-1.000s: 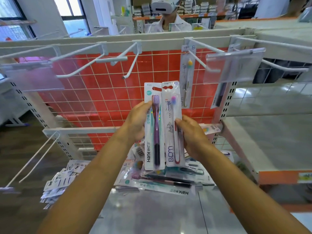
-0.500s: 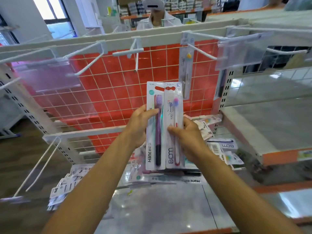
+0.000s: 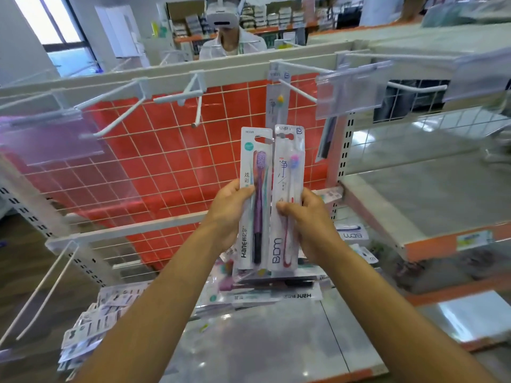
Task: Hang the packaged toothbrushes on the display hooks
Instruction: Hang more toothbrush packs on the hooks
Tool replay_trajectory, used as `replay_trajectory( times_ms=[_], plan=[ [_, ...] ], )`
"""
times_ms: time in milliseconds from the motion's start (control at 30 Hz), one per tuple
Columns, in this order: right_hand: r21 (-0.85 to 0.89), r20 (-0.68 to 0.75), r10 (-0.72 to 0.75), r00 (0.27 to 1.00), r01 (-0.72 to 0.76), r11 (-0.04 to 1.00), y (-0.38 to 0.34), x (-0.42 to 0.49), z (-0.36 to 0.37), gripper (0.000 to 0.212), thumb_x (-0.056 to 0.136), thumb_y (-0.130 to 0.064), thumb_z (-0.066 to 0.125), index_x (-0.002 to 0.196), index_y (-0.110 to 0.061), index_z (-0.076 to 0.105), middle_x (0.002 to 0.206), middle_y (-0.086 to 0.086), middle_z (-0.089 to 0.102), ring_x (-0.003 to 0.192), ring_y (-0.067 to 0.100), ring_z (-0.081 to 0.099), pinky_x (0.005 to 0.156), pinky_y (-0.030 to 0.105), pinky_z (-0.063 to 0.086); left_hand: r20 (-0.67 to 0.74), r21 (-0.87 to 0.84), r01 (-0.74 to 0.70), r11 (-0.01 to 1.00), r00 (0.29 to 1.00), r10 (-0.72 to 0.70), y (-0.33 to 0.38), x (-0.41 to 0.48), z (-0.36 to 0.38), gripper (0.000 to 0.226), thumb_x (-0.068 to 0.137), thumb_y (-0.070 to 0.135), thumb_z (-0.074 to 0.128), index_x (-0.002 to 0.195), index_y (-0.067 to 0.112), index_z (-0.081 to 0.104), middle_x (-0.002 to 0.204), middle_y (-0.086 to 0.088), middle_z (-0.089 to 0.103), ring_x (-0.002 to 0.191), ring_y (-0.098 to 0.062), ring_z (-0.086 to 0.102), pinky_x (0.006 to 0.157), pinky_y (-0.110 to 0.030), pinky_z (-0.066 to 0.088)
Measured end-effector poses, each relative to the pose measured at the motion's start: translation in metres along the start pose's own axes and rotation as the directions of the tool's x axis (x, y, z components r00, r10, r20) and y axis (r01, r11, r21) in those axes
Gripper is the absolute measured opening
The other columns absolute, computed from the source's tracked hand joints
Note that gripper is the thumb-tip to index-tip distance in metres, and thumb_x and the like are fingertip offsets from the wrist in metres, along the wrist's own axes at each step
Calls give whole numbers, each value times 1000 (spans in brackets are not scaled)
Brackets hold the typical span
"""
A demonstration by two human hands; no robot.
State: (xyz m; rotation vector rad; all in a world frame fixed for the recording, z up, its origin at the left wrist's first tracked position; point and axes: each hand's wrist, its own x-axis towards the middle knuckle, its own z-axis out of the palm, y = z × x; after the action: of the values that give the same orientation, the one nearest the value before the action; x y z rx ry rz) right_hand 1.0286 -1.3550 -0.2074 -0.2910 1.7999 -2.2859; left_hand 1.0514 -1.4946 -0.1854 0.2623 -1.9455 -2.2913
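My left hand [image 3: 228,210] grips a Hane pack with a purple toothbrush [image 3: 255,200], held upright. Beside it my right hand [image 3: 307,219] pinches a BDM pack with a red-and-white toothbrush [image 3: 287,189]. Both packs stand edge to edge in front of the red wire grid, below the white display hooks. One bare hook [image 3: 197,109] juts out up and to the left of the packs. Another hook [image 3: 298,91] up to the right carries one hanging toothbrush pack [image 3: 276,106].
More toothbrush packs lie piled on the grey shelf [image 3: 262,335] below my hands, with another stack [image 3: 91,324] at the lower left. Clear price-tag holders [image 3: 348,89] hang on the hook ends. A person with a headset [image 3: 229,31] stands behind the rack.
The view has swung a little to the right and downward, so the rack appears more tilted. Both hands hold the two packs upright as before, slightly closer to the hooks.
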Motion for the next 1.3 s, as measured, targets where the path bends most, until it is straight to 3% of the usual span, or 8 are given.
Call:
replay_trajectory(
  times_ms=[233,367,667,800,933,1033,1200,1300],
  plan=[
    [-37,30,-1,1000,2,999,-14,12,-37,25,92,-2,56,100,-25,63,95,-1,72,87,12,70,77,29,55,-45,-50,28,998,999,-30,-3,11,44,24,102,12,43,118,9,61,99,-10,75,86,-24,73,74,-39,60],
    [-77,-7,3,1000,-3,997,-24,19,-66,21,92,-6,57,105,-22,62,101,2,72,95,19,69,84,37,56,-68,-84,21,996,997,-26,-1,21,71,22,101,9,42,113,8,62,90,-7,75,79,-21,73,66,-33,59],
    [-65,-81,-8,997,3,998,-42,32,-141,21,91,0,54,102,-16,63,96,5,73,84,18,72,74,33,60,-44,63,-96,993,994,99,-5,33,138,17,98,6,49,101,8,66,102,-13,73,98,-31,69,87,-45,57],
    [-48,-34,-41,999,39,998,-44,40,-161,28,89,6,52,94,-19,65,83,-1,75,77,15,72,63,25,56,9,180,-202,963,979,204,-3,31,161,17,96,5,54,100,13,68,98,-7,73,93,-20,70,81,-36,59],
    [-90,-19,-55,998,53,994,-42,48,-176,24,86,6,58,92,-15,66,74,-2,74,67,12,70,57,23,54,28,148,-251,957,968,250,1,26,178,17,95,2,56,101,12,68,94,-2,74,89,-14,70,84,-33,59],
    [-162,-22,-79,997,75,984,-39,54,-183,19,82,3,63,92,-13,68,79,4,73,70,15,69,60,28,54,42,131,-285,949,958,282,1,23,187,15,94,6,58,101,13,68,94,-1,75,93,-19,70,88,-39,58],
    [-199,3,-80,997,80,977,-40,61,-189,22,72,-26,73,90,-14,69,86,11,73,79,26,71,72,42,60,66,164,-364,917,931,358,0,18,197,17,92,12,61,107,15,70,101,-6,75,100,-26,70,91,-49,55],
    [-195,28,-67,997,71,978,-41,64,-190,21,80,-24,73,96,-11,69,91,14,72,85,32,70,77,50,59,93,162,-376,912,926,365,2,15,204,26,89,15,60,113,8,68,106,-10,73,103,-28,69,92,-50,54]
  ],
)
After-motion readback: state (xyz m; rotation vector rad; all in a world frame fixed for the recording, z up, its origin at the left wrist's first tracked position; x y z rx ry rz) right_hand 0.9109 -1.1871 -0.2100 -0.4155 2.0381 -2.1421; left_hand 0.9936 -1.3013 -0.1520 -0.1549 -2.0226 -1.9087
